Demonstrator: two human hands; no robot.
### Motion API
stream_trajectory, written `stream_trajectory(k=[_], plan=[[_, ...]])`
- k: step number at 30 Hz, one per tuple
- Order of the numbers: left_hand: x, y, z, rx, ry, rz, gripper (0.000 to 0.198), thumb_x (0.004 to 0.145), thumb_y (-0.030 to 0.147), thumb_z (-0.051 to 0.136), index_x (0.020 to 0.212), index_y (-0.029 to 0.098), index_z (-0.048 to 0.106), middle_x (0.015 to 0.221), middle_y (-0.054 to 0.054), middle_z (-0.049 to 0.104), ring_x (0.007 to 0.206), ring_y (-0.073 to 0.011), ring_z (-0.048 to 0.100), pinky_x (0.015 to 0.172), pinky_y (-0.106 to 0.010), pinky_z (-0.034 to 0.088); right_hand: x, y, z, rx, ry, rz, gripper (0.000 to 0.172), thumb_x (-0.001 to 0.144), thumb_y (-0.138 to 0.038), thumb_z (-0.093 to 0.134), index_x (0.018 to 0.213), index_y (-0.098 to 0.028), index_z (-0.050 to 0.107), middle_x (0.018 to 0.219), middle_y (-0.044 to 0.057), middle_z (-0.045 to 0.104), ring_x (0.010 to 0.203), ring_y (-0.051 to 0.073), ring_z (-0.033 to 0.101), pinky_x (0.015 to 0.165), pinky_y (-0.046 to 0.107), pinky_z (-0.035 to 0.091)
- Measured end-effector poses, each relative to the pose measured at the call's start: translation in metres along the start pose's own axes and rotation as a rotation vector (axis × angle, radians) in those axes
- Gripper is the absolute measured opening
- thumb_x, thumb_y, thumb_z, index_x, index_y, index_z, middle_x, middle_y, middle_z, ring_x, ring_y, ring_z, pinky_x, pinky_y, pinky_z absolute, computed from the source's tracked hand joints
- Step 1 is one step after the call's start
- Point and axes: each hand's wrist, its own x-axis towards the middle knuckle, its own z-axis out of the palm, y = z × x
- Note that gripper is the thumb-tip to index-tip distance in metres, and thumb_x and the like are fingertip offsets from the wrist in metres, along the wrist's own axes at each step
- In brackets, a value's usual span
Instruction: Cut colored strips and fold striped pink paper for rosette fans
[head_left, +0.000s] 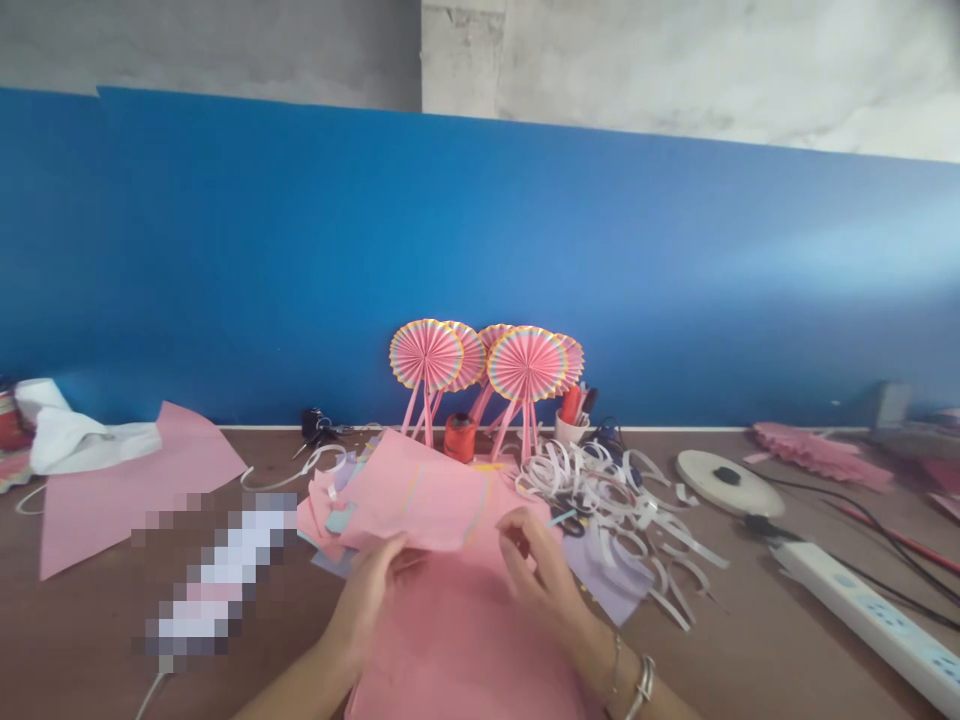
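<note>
A pink paper sheet (416,495) with faint yellow lines is raised at a tilt over the middle of the table. My left hand (379,580) is closed on its near left edge, the thumb on top and the other fingers partly hidden. My right hand (536,565) hovers by the sheet's right side, fingers bent and slightly apart, with nothing visible in them. A bracelet and a bangle (640,690) circle the right wrist. Beneath both hands lie larger pink sheets (465,640), which reach the near edge of the view.
Pink folded paper fans (527,362) stand against the blue partition (300,250). An orange thread spool (460,438) sits below them. Curled white paper strips (600,480) spread to the right, near a power strip (870,610). At left are pink paper (150,490) and white cloth-like material (94,440).
</note>
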Motion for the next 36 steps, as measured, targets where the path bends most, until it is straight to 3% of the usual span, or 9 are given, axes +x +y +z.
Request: stream_trajectory(k=[3,7,9,12,17,20,26,32,36], plan=[[0.005,0.013,0.002,-0.301,0.069,-0.108,0.013,0.075,0.012,0.049,0.07,0.015,0.061,0.078,-0.008,0.069,0.075,-0.0197,0.065,0.074,-0.032,0.05,0.006,0.01,0.001,-0.116,-0.081,0.011,0.018,0.084,-0.016,0.039,0.086,-0.017,0.057,0.078,0.005,0.063,0.071,0.016,0.058,0.064,0.028,0.048],[0.009,0.022,0.001,-0.377,0.066,-0.14,0.019,0.074,0.005,0.043,0.074,0.013,0.061,0.079,-0.009,0.069,0.067,-0.0165,0.064,0.065,-0.029,0.051,0.02,0.011,0.018,-0.324,-0.4,-0.233,0.031,0.086,-0.019,0.039,0.109,-0.012,0.059,0.113,0.014,0.062,0.107,0.023,0.053,0.095,0.038,0.041],[0.009,0.022,0.001,-0.363,0.064,-0.114,0.016,0.073,0.006,0.046,0.071,0.013,0.059,0.076,-0.008,0.068,0.066,-0.0167,0.064,0.062,-0.029,0.05,0.036,0.01,0.034,-0.405,-0.509,-0.346,0.03,0.086,-0.022,0.042,0.107,-0.011,0.06,0.119,0.015,0.059,0.116,0.024,0.048,0.103,0.038,0.033],[0.007,0.021,-0.001,-0.319,0.045,-0.029,0.005,0.07,0.013,0.055,0.067,0.015,0.059,0.069,-0.004,0.065,0.065,-0.0172,0.062,0.062,-0.029,0.049,0.062,0.013,0.06,-0.511,-0.558,-0.281,0.025,0.085,-0.026,0.047,0.102,-0.017,0.062,0.116,0.011,0.062,0.111,0.023,0.051,0.097,0.036,0.036],[0.007,0.031,-0.017,-0.169,0.05,0.376,0.018,0.06,0.033,0.067,0.069,0.018,0.061,0.074,-0.003,0.065,0.078,-0.0214,0.061,0.071,-0.035,0.05,0.079,0.016,0.08,-0.566,-0.461,-0.179,0.028,0.088,-0.031,0.044,0.108,-0.018,0.059,0.118,0.014,0.06,0.107,0.028,0.05,0.088,0.043,0.037],[0.006,0.041,-0.031,0.032,0.103,0.61,0.02,0.067,0.042,0.062,0.065,0.022,0.061,0.07,-0.003,0.062,0.078,-0.023,0.06,0.072,-0.038,0.05,0.077,0.013,0.076,-0.54,-0.461,-0.17,0.029,0.09,-0.031,0.039,0.111,-0.019,0.056,0.118,0.012,0.059,0.105,0.026,0.049,0.086,0.043,0.036],[-0.005,0.048,-0.042,0.405,0.043,0.773,0.017,0.072,0.037,0.063,0.061,0.024,0.062,0.059,-0.004,0.059,0.069,-0.0236,0.059,0.071,-0.037,0.05,0.085,0.012,0.074,-0.371,-0.416,-0.105,0.021,0.079,-0.017,0.05,0.097,-0.016,0.06,0.106,0.011,0.062,0.095,0.024,0.053,0.082,0.04,0.039],[-0.003,0.035,-0.04,1.006,-0.025,1.227,0.01,0.076,0.023,0.056,0.066,0.023,0.058,0.094,-0.012,0.067,0.097,-0.028,0.057,0.085,-0.04,0.044,0.095,0.035,0.064,-0.232,-0.124,-0.026,0.041,0.072,-0.002,0.037,0.105,-0.016,0.058,0.105,0.01,0.062,0.097,0.019,0.056,0.082,0.034,0.045],[0.002,0.03,-0.029,1.329,-0.265,1.468,0.018,0.081,0.01,0.045,0.075,0.021,0.058,0.115,-0.01,0.061,0.109,-0.0245,0.051,0.09,-0.039,0.04,0.079,0.026,0.034,-0.181,0.097,0.012,0.05,0.072,-0.001,0.031,0.116,-0.017,0.048,0.109,0.011,0.057,0.1,0.021,0.054,0.081,0.037,0.046]])
